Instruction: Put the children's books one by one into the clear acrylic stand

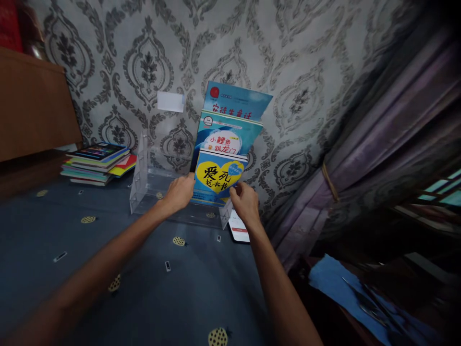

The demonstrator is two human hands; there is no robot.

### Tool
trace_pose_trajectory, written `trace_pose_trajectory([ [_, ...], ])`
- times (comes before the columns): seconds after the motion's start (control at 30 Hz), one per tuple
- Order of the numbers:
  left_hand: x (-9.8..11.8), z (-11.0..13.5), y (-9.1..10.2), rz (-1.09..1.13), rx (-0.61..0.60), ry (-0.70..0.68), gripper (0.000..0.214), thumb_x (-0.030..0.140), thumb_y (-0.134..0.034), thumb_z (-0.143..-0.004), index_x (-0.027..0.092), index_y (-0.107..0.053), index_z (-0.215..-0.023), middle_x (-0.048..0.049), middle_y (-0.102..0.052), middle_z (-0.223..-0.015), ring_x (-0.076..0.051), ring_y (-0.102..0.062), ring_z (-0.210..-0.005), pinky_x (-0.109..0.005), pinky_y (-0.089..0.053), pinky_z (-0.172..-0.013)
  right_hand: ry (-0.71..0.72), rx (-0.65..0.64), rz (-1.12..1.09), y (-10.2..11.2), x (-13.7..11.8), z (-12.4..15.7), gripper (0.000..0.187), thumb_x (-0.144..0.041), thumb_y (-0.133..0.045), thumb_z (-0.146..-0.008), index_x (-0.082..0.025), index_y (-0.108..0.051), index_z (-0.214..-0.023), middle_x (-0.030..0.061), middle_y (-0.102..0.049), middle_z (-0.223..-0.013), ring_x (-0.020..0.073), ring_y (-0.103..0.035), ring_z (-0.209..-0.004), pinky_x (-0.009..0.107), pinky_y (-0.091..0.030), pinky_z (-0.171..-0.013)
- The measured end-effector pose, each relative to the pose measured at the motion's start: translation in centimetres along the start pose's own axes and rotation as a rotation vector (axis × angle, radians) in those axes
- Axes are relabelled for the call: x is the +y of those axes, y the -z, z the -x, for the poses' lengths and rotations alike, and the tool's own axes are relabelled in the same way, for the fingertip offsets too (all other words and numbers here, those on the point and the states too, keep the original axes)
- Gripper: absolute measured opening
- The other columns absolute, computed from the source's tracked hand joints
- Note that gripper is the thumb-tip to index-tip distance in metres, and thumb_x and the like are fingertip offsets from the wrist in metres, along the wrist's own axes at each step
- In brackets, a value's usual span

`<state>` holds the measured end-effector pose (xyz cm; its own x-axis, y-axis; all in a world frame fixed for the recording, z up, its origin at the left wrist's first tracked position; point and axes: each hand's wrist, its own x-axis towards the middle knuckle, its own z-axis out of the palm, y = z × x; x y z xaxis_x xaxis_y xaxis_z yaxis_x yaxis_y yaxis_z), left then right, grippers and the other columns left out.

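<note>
A blue book with a yellow heart on its cover (216,179) stands upright at the front right of a clear acrylic book rack (139,185). My left hand (180,192) is closed on its left edge, fingers partly hidden. On its right edge, my right hand (245,201) pinches the cover between thumb and fingers. Behind it rise a teal book with a white oval (225,137) and, at the back, a taller blue book with red lettering (236,103). The left part of the rack shows no books.
A stack of books (97,163) lies left of the rack. A phone with a lit screen (239,228) lies by the rack's right foot. Patterned wallpaper is behind, with a white switch plate (170,102). A tied curtain (324,192) and a blue cloth (342,288) are at the right.
</note>
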<state>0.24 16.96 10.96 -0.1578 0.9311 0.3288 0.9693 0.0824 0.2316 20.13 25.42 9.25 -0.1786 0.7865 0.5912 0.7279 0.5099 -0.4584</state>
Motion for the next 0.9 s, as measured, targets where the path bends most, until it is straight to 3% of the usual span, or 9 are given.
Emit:
trace_pose_trajectory([
  [0.43, 0.6, -0.3, 0.1, -0.02, 0.01, 0.019, 0.026, 0.013, -0.037, -0.101, 0.011, -0.057, -0.117, -0.019, -0.074, -0.106, -0.028, -0.072, -0.101, -0.034, -0.052, -0.087, -0.07, -0.055, -0.002, 0.9, -1.2, 0.2, 0.028, -0.028, -0.053, -0.085, -0.016, -0.074, -0.099, 0.0136, -0.078, -0.091, 0.0305, -0.073, -0.086, 0.035, -0.05, -0.072],
  [0.7, 1.0, -0.5, 0.1, -0.051, 0.002, 0.035, 0.028, 0.005, -0.038, -0.096, 0.008, -0.057, -0.117, -0.0221, -0.073, -0.106, -0.031, -0.072, -0.1, -0.037, -0.054, -0.086, -0.129, -0.1, 0.051, 1.5, -2.1, 0.5, 0.024, -0.023, -0.052, -0.088, -0.014, -0.074, -0.095, 0.0124, -0.079, -0.095, 0.028, -0.073, -0.092, 0.03, -0.046, -0.073],
  [0.9, 0.9, -0.4, 0.0, -0.091, 0.009, 0.037, 0.028, 0.01, -0.038, -0.098, 0.008, -0.056, -0.12, -0.0229, -0.073, -0.107, -0.034, -0.072, -0.103, -0.042, -0.054, -0.088, -0.122, -0.093, 0.053, 1.4, -2.0, 0.6, 0.024, -0.022, -0.052, -0.089, -0.015, -0.074, -0.096, 0.0119, -0.079, -0.097, 0.0282, -0.073, -0.093, 0.031, -0.047, -0.075],
])
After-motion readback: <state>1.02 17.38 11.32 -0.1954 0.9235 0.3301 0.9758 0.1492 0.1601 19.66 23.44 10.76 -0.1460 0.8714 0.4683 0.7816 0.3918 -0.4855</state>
